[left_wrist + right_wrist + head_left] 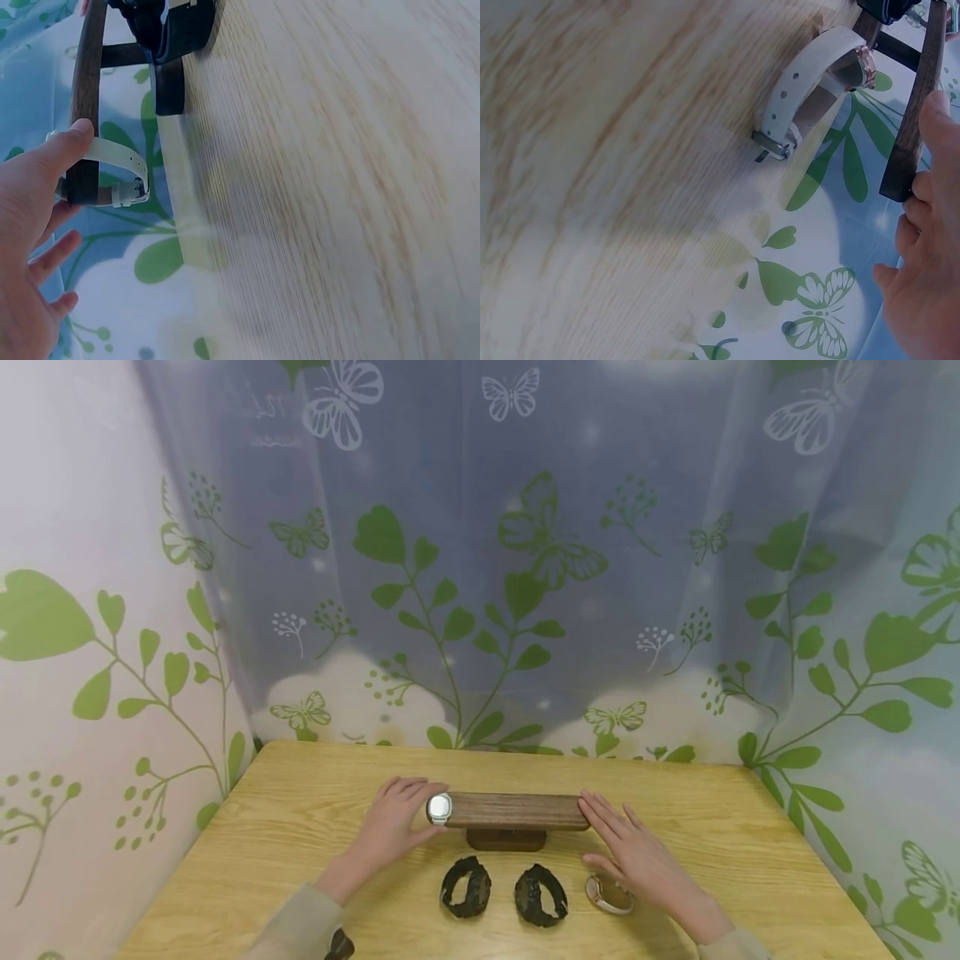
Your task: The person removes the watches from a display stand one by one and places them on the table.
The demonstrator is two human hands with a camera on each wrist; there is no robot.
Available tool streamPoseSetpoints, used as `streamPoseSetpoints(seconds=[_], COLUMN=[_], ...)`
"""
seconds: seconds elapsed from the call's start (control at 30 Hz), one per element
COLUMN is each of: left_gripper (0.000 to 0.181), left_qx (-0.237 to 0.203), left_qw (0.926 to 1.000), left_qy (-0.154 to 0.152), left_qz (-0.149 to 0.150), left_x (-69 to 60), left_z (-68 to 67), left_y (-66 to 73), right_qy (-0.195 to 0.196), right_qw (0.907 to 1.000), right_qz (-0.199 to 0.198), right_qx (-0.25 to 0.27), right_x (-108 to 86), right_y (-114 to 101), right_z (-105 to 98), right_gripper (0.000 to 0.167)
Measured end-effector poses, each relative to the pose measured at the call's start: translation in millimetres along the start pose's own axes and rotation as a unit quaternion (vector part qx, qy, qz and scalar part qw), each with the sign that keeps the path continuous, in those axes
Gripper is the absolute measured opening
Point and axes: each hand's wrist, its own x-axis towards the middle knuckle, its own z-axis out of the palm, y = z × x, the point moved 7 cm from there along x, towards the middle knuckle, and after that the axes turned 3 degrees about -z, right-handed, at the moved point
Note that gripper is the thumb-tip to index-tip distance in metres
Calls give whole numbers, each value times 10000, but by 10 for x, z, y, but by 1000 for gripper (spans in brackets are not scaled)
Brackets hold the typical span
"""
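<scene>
A white-strapped watch (pixel 440 809) with a squarish pale face encircles the left end of a dark wooden watch stand (pixel 517 811). My left hand (pixel 392 823) pinches about the watch and that end of the bar, thumb on the near side and fingers on the far side. In the left wrist view the buckled strap (pixel 120 155) hangs in a loop from the bar. My right hand (pixel 637 850) rests its extended fingers on the bar's right end, its thumb spread apart. Near it on the table sits a watch with a white strap and rose-gold case (pixel 609 894).
Two black watches, one to the left (pixel 466 887) and one to the right (pixel 541 895), stand on the wooden table (pixel 337 777) before the stand's base (pixel 506 839). A dark object (pixel 341 945) shows beside the left sleeve. Behind the table hangs a patterned curtain (pixel 465 610).
</scene>
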Motion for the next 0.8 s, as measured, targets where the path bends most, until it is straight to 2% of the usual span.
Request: streamPoseSetpoints(seconds=[0.2,0.33,0.57,0.8], left_gripper=[61,61,63,61], left_qx=[3,74,285,402], left_qw=[9995,9990,9986,9986], left_qy=[299,437,399,277], left_qz=[34,-48,-177,-191], left_x=[-64,-132,-242,-348], left_z=[-86,-165,-302,-361], left_y=[-90,-166,-224,-209], right_qy=[37,64,202,86], right_qw=[10000,9999,9996,9996], right_qz=[-31,-51,-92,-42], right_qx=[-29,-105,-200,-268], right_x=[-4,-4,3,-3], right_y=[0,-1,-13,-1], right_z=[2,5,-2,22], right_gripper=[80,81,81,81])
